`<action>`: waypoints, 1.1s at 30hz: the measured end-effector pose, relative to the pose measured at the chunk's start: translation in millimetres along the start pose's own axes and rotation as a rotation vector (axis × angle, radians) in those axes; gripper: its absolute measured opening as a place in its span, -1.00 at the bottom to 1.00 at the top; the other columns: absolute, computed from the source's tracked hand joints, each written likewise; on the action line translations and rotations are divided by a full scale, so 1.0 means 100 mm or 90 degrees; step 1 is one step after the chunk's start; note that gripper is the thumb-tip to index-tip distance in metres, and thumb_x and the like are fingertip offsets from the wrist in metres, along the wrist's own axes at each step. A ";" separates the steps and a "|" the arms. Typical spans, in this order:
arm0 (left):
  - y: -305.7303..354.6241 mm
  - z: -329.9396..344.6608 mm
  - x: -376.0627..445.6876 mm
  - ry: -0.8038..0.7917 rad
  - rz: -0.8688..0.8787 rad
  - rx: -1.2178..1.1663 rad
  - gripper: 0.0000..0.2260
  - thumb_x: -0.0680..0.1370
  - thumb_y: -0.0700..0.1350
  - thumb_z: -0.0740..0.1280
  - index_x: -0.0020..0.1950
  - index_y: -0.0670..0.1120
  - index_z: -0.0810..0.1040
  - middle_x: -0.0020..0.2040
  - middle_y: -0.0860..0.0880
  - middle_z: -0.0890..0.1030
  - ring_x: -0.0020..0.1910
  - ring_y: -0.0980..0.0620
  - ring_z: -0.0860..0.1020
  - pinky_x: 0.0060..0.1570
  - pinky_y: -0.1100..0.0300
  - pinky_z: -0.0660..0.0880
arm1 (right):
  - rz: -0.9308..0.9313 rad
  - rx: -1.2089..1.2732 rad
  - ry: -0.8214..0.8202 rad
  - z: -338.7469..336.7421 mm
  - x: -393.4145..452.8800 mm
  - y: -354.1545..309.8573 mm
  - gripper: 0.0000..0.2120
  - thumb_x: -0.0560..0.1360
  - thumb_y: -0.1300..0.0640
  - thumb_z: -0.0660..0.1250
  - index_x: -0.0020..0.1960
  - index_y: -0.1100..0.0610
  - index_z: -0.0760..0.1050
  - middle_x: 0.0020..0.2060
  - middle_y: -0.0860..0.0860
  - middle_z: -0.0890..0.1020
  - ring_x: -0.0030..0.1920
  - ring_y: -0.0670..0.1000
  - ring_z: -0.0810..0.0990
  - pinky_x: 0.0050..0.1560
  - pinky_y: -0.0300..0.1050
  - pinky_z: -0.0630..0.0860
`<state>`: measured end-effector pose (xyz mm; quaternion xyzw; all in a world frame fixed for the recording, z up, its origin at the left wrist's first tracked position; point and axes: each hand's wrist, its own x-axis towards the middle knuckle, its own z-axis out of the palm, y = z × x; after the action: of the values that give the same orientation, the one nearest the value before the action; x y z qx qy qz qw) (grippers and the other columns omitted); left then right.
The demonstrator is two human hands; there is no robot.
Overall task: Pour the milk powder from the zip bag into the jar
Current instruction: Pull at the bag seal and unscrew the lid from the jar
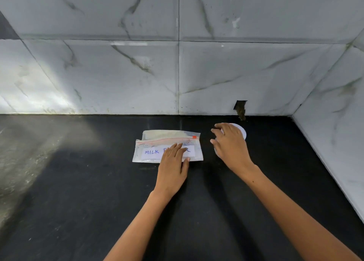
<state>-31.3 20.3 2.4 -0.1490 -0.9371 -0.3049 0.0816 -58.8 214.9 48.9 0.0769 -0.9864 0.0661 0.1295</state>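
A clear zip bag (153, 146) with a red zip strip and a white label reading "MILK" lies flat on the black counter (78, 191). My left hand (174, 162) rests on the bag's right half with straight fingers, covering part of the label. To the right stands the jar (243, 132) with a white lid, mostly hidden under my right hand (229, 142), whose fingers curl over the lid from above.
Marble-tiled walls (177, 63) close off the back and the right side, forming a corner at the far right. A small dark hole (240, 108) sits in the back wall just behind the jar. Bright light falls on the counter's left part.
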 end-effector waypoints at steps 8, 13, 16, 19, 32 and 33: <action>-0.04 0.04 0.25 -0.021 -0.010 0.019 -0.60 0.61 -0.07 0.17 0.45 -0.11 0.29 0.49 -0.08 0.29 0.50 -0.02 0.16 0.48 0.14 -0.03 | -0.065 0.015 -0.088 0.08 0.07 -0.04 -0.62 0.57 0.04 0.20 0.36 0.12 0.38 0.39 0.07 0.38 0.40 0.05 0.31 0.39 -0.07 0.24; -0.31 -0.07 0.37 -0.080 -0.071 0.137 -0.57 0.64 -0.08 0.08 0.50 -0.12 0.15 0.54 -0.10 0.16 0.53 -0.04 0.07 0.48 0.06 -0.08 | -0.094 0.092 -0.234 0.36 0.28 -0.38 -0.51 0.56 0.02 0.21 0.44 0.14 0.24 0.44 0.10 0.31 0.44 0.07 0.25 0.43 -0.06 0.14; -0.45 -0.15 0.39 -0.119 -0.088 0.187 -0.57 0.65 -0.08 0.05 0.51 -0.12 0.12 0.54 -0.09 0.15 0.53 -0.04 0.05 0.47 0.02 -0.11 | -0.083 0.078 -0.294 0.45 0.45 -0.49 -0.46 0.55 -0.02 0.22 0.46 0.13 0.18 0.43 0.12 0.32 0.45 0.09 0.25 0.46 0.00 0.07; -0.53 -0.24 0.42 -0.149 -0.078 0.220 -0.57 0.65 -0.08 0.05 0.51 -0.09 0.11 0.53 -0.04 0.20 0.53 0.00 0.05 0.47 -0.01 -0.16 | -0.090 0.057 -0.266 0.47 0.53 -0.56 -0.53 0.54 0.07 0.26 0.41 0.12 0.28 0.33 0.12 0.43 0.33 0.11 0.38 0.43 0.00 0.15; -0.32 -0.96 0.24 -0.066 0.023 0.011 -0.92 0.47 -0.15 0.41 -0.10 -0.07 0.70 -0.16 0.01 0.71 -0.18 0.02 0.61 0.12 0.13 0.41 | -0.090 0.300 -0.062 -0.01 0.00 -0.66 -0.86 0.49 0.12 0.35 0.00 0.04 0.66 -0.06 -0.06 0.71 -0.03 -0.03 0.63 0.00 -0.09 0.54; -0.30 -0.98 0.19 -0.079 0.021 0.001 -0.93 0.45 -0.16 0.42 -0.12 -0.07 0.70 -0.18 0.00 0.71 -0.22 0.03 0.61 0.05 0.17 0.44 | -0.077 0.326 -0.103 -0.05 -0.01 -0.68 -0.87 0.47 0.10 0.37 -0.02 0.02 0.67 -0.08 -0.08 0.71 -0.05 -0.07 0.63 -0.01 -0.14 0.53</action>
<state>-53.4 -56.4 69.4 -0.1828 -0.9381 -0.2928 0.0282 -45.4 149.3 60.5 0.1706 -0.9383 0.2991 0.0303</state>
